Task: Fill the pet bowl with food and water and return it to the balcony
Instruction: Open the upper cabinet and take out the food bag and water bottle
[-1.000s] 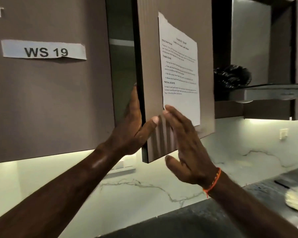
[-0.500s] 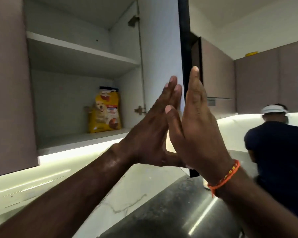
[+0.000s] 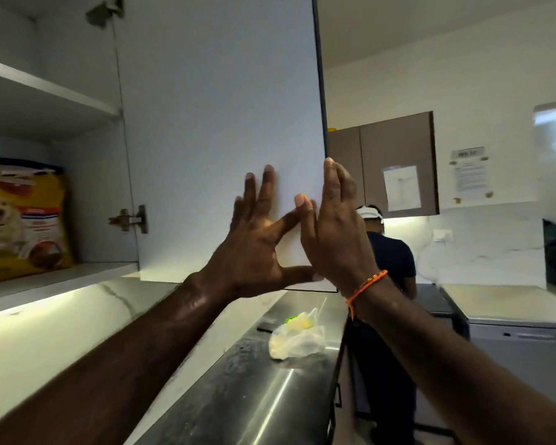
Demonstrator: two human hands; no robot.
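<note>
In the kitchen, I have both hands raised at the white inner face of the open wall-cabinet door (image 3: 219,123). My left hand (image 3: 254,239) lies spread, palm toward the panel, fingers fanned and gripping nothing. My right hand (image 3: 331,226), with an orange thread bracelet (image 3: 365,289) at the wrist, stands edge-on beside the door's dark free edge, fingers straight and together, also empty; its thumb tip meets the left thumb.

The yellow pet-food bag printed with a puppy (image 3: 23,220) stands upright on the cabinet's lower white shelf (image 3: 61,277), far left, well apart from both hands. The pet bowl is not in view.

As I judge it, the step is to leave the door swung wide and fetch the bag. Doing that well means letting the door rest fully open on its metal hinge (image 3: 129,218) so it cannot drift back, then reaching with the left hand, which sits nearer the opening.

The shelf above (image 3: 52,88) caps the lift, so the bag should come out forward, not upward. The steel countertop (image 3: 254,396) below offers landing room on the near side of the crumpled clear plastic bag (image 3: 297,340). A person in a dark shirt (image 3: 389,268) works further along, so swings to the right should stay short.
</note>
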